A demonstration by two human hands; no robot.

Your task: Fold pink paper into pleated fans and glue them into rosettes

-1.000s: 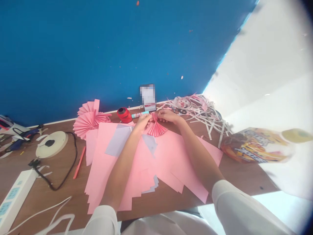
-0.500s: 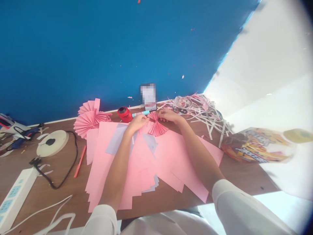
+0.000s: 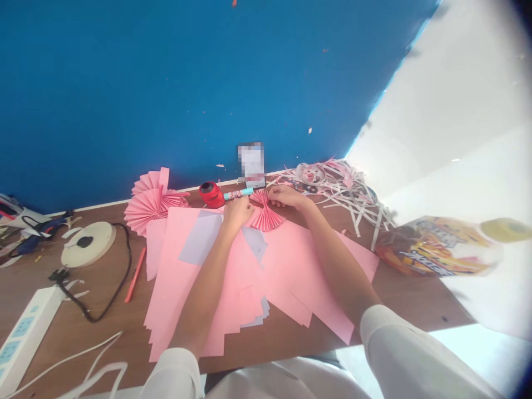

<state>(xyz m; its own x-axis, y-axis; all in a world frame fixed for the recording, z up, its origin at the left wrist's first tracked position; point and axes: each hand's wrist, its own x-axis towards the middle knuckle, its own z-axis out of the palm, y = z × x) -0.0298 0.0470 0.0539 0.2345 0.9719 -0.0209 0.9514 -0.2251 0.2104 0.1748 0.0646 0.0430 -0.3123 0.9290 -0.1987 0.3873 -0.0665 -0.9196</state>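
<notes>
Pink pleated paper fan [image 3: 266,215] sitting between hands, lower edge resting on stiff pink paper sheets [image 3: 174,277]. Left hand [image 3: 238,213] curling half closed against fan's left side; right hand [image 3: 286,195] lying nearly flat, fingers [image 3: 274,191] touching fan's upper right edge. Cannot tell whether either is gripping. Red tape roll [image 3: 211,194] and slim glue stick [image 3: 238,193] lying just past left hand; curling paper shreds [image 3: 332,188] heaping beyond right hand, along blue wall [image 3: 166,83].

Left hand [image 3: 238,215] curled downward, right hand [image 3: 286,196] lying flat, fingers pointing inward, hands close together
</notes>
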